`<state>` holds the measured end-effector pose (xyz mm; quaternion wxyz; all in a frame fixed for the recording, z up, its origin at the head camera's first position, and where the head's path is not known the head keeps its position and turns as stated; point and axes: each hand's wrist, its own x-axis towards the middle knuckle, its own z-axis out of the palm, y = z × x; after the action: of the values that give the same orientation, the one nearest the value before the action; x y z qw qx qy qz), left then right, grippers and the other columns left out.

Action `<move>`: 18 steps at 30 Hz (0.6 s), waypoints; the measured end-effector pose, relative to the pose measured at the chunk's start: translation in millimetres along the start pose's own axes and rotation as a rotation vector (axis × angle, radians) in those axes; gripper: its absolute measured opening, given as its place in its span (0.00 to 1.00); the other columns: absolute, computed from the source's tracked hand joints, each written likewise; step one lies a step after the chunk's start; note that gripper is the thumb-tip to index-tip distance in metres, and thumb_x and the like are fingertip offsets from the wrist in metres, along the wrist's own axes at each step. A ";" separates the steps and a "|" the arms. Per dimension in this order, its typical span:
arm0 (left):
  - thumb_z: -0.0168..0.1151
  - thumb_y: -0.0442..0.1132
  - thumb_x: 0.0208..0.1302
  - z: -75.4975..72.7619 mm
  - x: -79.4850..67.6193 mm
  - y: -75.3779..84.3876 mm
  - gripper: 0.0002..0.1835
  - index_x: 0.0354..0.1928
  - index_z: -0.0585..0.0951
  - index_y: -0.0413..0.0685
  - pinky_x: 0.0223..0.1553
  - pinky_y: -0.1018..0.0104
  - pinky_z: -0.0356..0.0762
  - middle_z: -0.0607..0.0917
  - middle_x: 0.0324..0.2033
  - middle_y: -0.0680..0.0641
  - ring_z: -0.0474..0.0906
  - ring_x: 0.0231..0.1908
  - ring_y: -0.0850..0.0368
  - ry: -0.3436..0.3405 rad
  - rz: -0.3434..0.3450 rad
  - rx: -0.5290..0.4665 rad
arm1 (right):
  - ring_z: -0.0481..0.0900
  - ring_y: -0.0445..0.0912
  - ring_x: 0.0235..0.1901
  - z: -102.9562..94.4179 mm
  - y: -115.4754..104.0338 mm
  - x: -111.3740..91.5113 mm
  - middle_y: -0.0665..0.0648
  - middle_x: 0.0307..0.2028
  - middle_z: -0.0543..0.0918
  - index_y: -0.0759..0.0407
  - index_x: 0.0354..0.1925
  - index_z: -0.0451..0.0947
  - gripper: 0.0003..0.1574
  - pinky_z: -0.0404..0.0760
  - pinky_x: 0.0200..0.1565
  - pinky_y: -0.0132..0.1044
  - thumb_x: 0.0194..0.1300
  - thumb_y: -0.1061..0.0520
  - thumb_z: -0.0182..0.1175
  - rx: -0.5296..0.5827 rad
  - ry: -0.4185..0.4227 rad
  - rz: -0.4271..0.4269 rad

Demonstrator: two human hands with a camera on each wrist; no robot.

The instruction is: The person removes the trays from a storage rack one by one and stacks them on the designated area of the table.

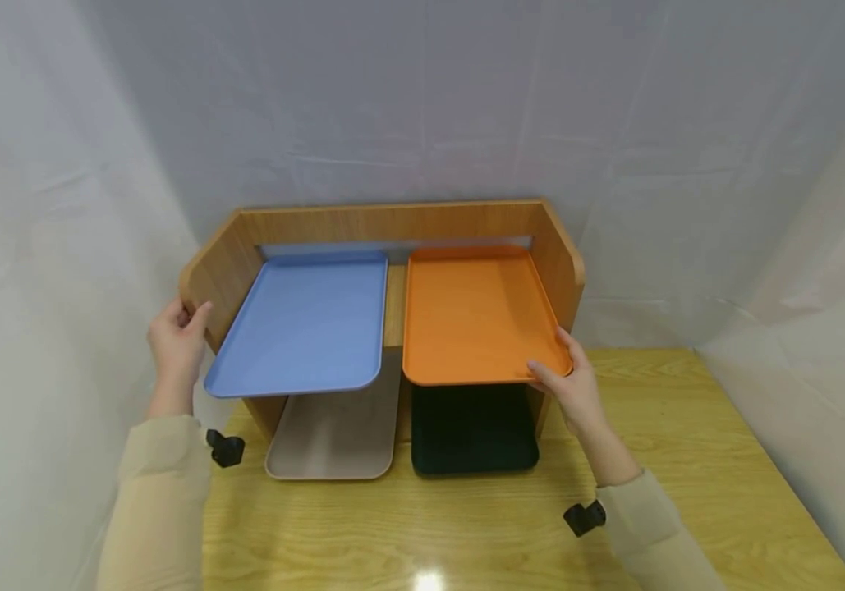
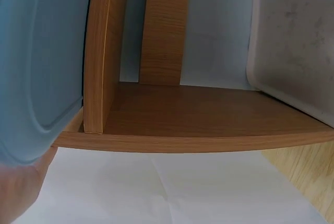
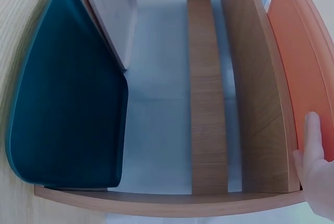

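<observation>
A wooden two-tier shelf [image 1: 392, 222] carries a blue tray [image 1: 304, 320] and an orange tray [image 1: 477, 320] side by side on its upper level. Both trays jut out past the shelf's front. My left hand [image 1: 180, 341] grips the front edge of the left side panel [image 1: 218, 271], beside the blue tray. At the orange tray's front right corner, my right hand [image 1: 573, 386] holds the rim, thumb at the front. In the right wrist view a finger [image 3: 313, 135] of it lies along the tray's underside. Part of the left hand is hidden behind the blue tray in the left wrist view.
Below, a beige tray [image 1: 333, 443] and a dark green tray [image 1: 474, 435] lie on the lower level, their front ends sticking out over the wooden table [image 1: 407, 525]. White sheeting [image 1: 422, 98] hangs behind and at both sides.
</observation>
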<state>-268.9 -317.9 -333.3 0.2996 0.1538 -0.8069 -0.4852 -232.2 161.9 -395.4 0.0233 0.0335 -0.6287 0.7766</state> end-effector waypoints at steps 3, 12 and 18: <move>0.53 0.42 0.61 -0.7 0.2 0.9 0.20 0.51 0.73 0.35 0.42 0.72 0.72 0.76 0.47 0.38 0.73 0.39 0.65 -0.006 -0.013 0.002 | 0.68 0.46 0.45 0.9 0.7 -0.1 0.56 0.65 0.43 0.57 0.67 0.42 0.47 0.77 0.38 0.32 0.57 0.70 0.54 0.048 0.009 0.006; 0.52 0.43 0.62 0.6 1.8 -0.3 0.21 0.52 0.72 0.35 0.46 0.68 0.71 0.75 0.49 0.38 0.72 0.44 0.59 -0.031 -0.056 -0.026 | 0.66 0.46 0.47 2.5 1.5 -1.0 0.56 0.65 0.42 0.57 0.67 0.42 0.46 0.76 0.38 0.30 0.57 0.73 0.52 0.153 0.028 0.020; 0.52 0.43 0.62 0.3 1.8 -1.4 0.22 0.53 0.72 0.36 0.47 0.66 0.70 0.74 0.49 0.39 0.72 0.46 0.57 -0.030 -0.060 -0.031 | 0.59 0.52 0.54 3.4 -0.1 -2.8 0.55 0.65 0.42 0.57 0.67 0.41 0.45 0.75 0.41 0.30 0.58 0.73 0.51 0.176 0.021 0.036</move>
<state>-270.6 -319.3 -334.0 0.2751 0.1657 -0.7987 -0.5088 -229.3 158.7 -394.8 0.0130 0.0161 -0.5582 0.8294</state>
